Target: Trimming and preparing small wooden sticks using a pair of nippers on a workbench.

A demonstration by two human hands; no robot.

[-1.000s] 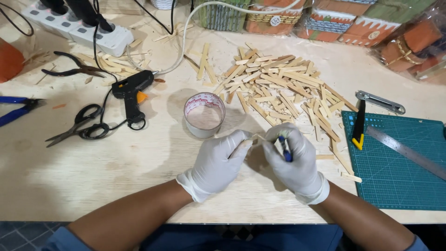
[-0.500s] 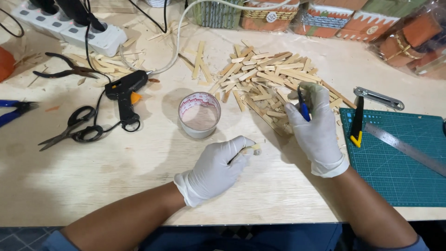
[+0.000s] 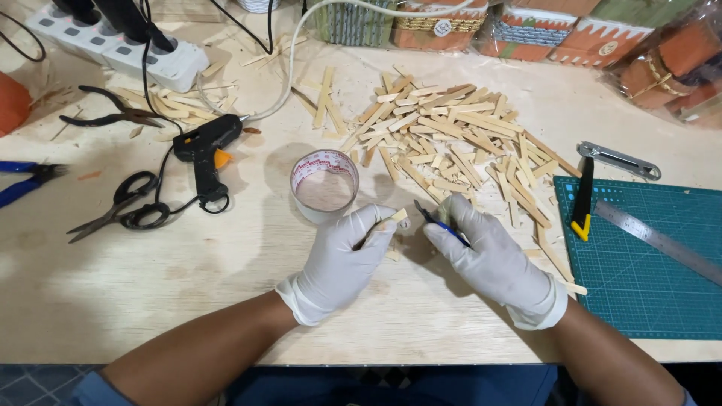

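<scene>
Both hands wear white gloves over a pale wooden table point(image 3: 150, 301). My left hand point(image 3: 342, 259) pinches a short wooden stick piece point(image 3: 391, 220) between thumb and fingers. My right hand point(image 3: 492, 256) grips a blue-handled craft knife point(image 3: 440, 224), its tip pointing up-left toward the stick piece; the two are a little apart. A large pile of flat wooden sticks point(image 3: 451, 143) lies just beyond both hands. A roll of clear tape point(image 3: 324, 184) stands upright just above my left hand.
A black glue gun point(image 3: 203, 150), scissors point(image 3: 120, 207), pliers point(image 3: 113, 114) and a white power strip point(image 3: 128, 46) lie at left. A green cutting mat point(image 3: 647, 278) with a steel ruler point(image 3: 662, 240) and a yellow-tipped cutter point(image 3: 583, 199) sits right. Decorated boxes point(image 3: 526, 30) line the far edge.
My right hand came back from the stick pile toward my left hand, bringing the knife close to the stick piece. My left hand stayed near the tape roll.
</scene>
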